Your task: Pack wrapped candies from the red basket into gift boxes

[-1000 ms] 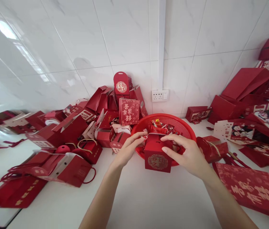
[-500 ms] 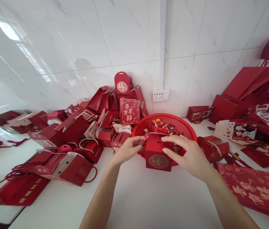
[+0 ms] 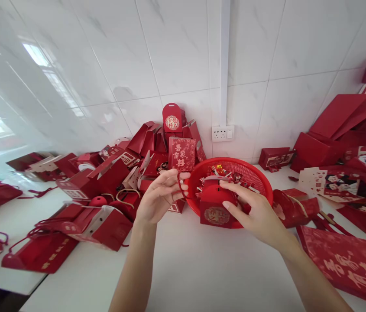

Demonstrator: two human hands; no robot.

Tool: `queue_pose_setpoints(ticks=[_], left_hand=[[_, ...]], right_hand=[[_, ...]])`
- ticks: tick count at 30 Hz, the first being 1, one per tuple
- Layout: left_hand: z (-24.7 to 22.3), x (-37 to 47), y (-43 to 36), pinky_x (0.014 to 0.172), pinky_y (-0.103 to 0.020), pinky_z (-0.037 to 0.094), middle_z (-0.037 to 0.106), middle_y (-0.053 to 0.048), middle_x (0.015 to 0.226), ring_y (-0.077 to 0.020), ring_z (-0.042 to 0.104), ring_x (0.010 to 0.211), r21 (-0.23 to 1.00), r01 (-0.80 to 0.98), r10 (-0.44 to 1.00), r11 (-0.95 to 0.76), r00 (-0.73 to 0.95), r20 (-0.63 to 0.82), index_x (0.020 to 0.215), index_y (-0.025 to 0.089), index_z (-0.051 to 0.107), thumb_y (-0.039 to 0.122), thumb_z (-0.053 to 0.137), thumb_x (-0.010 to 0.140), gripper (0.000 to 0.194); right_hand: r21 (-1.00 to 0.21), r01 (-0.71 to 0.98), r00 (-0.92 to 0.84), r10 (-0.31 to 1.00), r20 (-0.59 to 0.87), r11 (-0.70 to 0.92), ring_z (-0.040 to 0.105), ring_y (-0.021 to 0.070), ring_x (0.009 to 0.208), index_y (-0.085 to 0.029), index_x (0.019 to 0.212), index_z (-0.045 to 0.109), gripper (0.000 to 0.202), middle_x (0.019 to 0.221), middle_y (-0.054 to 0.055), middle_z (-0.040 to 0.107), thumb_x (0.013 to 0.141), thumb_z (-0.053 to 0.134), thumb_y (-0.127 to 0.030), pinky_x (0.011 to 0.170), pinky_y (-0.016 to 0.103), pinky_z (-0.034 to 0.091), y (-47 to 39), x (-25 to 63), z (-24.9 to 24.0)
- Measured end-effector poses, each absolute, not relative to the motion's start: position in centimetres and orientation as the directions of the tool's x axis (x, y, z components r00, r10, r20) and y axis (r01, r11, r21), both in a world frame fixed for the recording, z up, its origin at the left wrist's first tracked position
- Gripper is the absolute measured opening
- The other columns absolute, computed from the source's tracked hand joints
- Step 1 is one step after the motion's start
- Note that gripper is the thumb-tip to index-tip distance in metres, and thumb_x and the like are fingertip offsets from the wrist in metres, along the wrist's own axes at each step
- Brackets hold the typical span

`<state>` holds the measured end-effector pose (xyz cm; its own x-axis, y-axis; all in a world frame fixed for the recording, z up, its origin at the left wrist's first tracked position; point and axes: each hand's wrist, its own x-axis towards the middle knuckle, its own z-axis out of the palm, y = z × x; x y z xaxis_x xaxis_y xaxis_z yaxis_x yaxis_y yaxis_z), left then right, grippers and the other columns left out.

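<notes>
Pinched in the fingertips of my left hand (image 3: pixel 163 195) is a dark red cord (image 3: pixel 180 184), beside the basket's left rim. My right hand (image 3: pixel 254 212) steadies a red gift box (image 3: pixel 215 210), its fingers and thumb on the box's top and right side. This box has a gold round emblem on its front and its top flaps are folded over, with a dark slot showing. It stands against the near side of a red plastic basket (image 3: pixel 263 184). Small wrapped sweets (image 3: pixel 218 170) lie in the basket behind the box.
Red gift boxes and bags, some with cord handles (image 3: pixel 124 195), crowd the left side. More boxes (image 3: pixel 315 147) are stacked at the right, near a flat red box (image 3: pixel 348 260). A wall socket (image 3: pixel 222 133) sits above the basket on the tiled wall.
My left hand has risen from beside the box and now holds a cord. On the box, the top flaps stand more folded over. The view has shifted slightly left.
</notes>
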<state>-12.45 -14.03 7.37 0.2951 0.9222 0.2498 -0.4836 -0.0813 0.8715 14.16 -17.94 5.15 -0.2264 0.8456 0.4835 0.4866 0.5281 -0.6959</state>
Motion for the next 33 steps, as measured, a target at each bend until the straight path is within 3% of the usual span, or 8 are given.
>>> queue_pose_setpoints(ticks=[3, 7, 13, 19, 24, 28, 31, 33], left_hand=[[7.5, -11.2, -14.4, 0.061, -0.021, 0.057, 0.069, -0.008, 0.131, -0.0190, 0.074, 0.089, 0.886, -0.417, 0.894, -0.201, 0.292, 0.340, 0.105, 0.024, 0.072, 0.011, 0.073, 0.078, 0.030], [7.8, -8.8, -14.7, 0.046, -0.018, 0.050, 0.052, -0.012, 0.152, -0.0172, 0.074, 0.080, 0.923, -0.225, 0.861, -0.311, 0.345, 0.374, 0.113, 0.023, 0.069, 0.020, 0.077, 0.079, 0.036], [8.6, -6.8, -14.8, 0.042, -0.018, 0.041, 0.072, -0.011, 0.120, -0.0051, 0.053, 0.052, 0.937, 0.242, 0.918, -0.252, 0.365, 0.153, 0.138, 0.021, 0.057, 0.027, 0.084, 0.072, 0.072], [9.3, -6.3, -14.7, 0.055, -0.024, 0.047, 0.076, -0.007, 0.108, -0.0093, 0.053, 0.054, 0.780, 0.462, 0.872, -0.422, 0.443, 0.210, 0.131, 0.022, 0.065, 0.025, 0.075, 0.078, 0.054], [10.2, -5.2, -15.4, 0.057, -0.025, 0.040, 0.072, 0.001, 0.073, -0.0137, 0.055, 0.054, 0.576, 0.589, 0.812, -0.567, 0.518, 0.270, 0.128, 0.023, 0.068, 0.019, 0.061, 0.085, 0.044], [11.4, -4.1, -15.6, 0.065, -0.026, 0.045, 0.076, 0.000, 0.095, -0.0151, 0.064, 0.067, 0.609, 0.519, 0.773, -0.599, 0.572, 0.273, 0.122, 0.027, 0.071, 0.015, 0.058, 0.086, 0.040], [12.2, -3.4, -15.7, 0.080, -0.027, 0.051, 0.075, -0.003, 0.108, -0.0196, 0.069, 0.092, 0.698, 0.390, 0.740, -0.601, 0.601, 0.302, 0.116, 0.024, 0.071, 0.028, 0.065, 0.089, 0.028], [12.4, -3.2, -15.7, 0.086, -0.029, 0.052, 0.075, -0.004, 0.111, -0.0210, 0.069, 0.100, 0.754, 0.303, 0.723, -0.582, 0.617, 0.311, 0.124, 0.023, 0.067, 0.032, 0.069, 0.089, 0.036]], right_hand=[[-0.702, 0.468, -0.207, 0.839, 0.503, 0.536, 0.063, 0.0252, 0.128, -0.028, 0.134, 0.064, 0.038, 0.137, 0.004, 0.068, 0.097, 0.056, -0.032, 0.110, 0.045, 0.051, -18.1, 14.1, 5.2], [-0.737, 0.445, -0.158, 0.855, 0.494, 0.508, 0.065, 0.0267, 0.124, -0.026, 0.139, 0.059, 0.045, 0.135, 0.005, 0.068, 0.094, 0.060, -0.030, 0.108, 0.048, 0.053, -18.4, 14.2, 5.5], [-0.734, 0.507, -0.154, 0.885, 0.439, 0.452, 0.072, 0.0248, 0.092, -0.028, 0.143, 0.057, 0.054, 0.105, 0.004, 0.075, 0.089, 0.064, -0.026, 0.088, 0.047, 0.061, -19.0, 14.3, 5.9], [-0.733, 0.467, -0.107, 0.854, 0.508, 0.495, 0.063, 0.0177, 0.062, -0.027, 0.135, 0.060, 0.045, 0.077, -0.001, 0.067, 0.090, 0.062, -0.028, 0.069, 0.036, 0.061, -19.3, 14.5, 6.3], [-0.713, 0.422, -0.085, 0.808, 0.583, 0.560, 0.072, 0.0211, 0.090, -0.028, 0.131, 0.061, 0.036, 0.110, 0.005, 0.074, 0.096, 0.060, -0.036, 0.084, 0.036, 0.061, -19.5, 14.6, 6.4], [-0.673, 0.427, -0.141, 0.780, 0.610, 0.604, 0.060, 0.0255, 0.128, -0.029, 0.144, 0.051, 0.047, 0.141, 0.007, 0.063, 0.100, 0.057, -0.042, 0.106, 0.041, 0.052, -19.9, 15.0, 6.3], [-0.627, 0.444, -0.192, 0.751, 0.631, 0.640, 0.056, 0.0256, 0.133, -0.033, 0.151, 0.042, 0.052, 0.146, 0.007, 0.058, 0.102, 0.053, -0.043, 0.110, 0.044, 0.049, -20.2, 15.5, 6.3], [-0.597, 0.445, -0.230, 0.729, 0.645, 0.668, 0.053, 0.0259, 0.135, -0.035, 0.155, 0.036, 0.056, 0.149, 0.006, 0.055, 0.102, 0.052, -0.043, 0.112, 0.046, 0.047, -20.4, 15.9, 6.4]])
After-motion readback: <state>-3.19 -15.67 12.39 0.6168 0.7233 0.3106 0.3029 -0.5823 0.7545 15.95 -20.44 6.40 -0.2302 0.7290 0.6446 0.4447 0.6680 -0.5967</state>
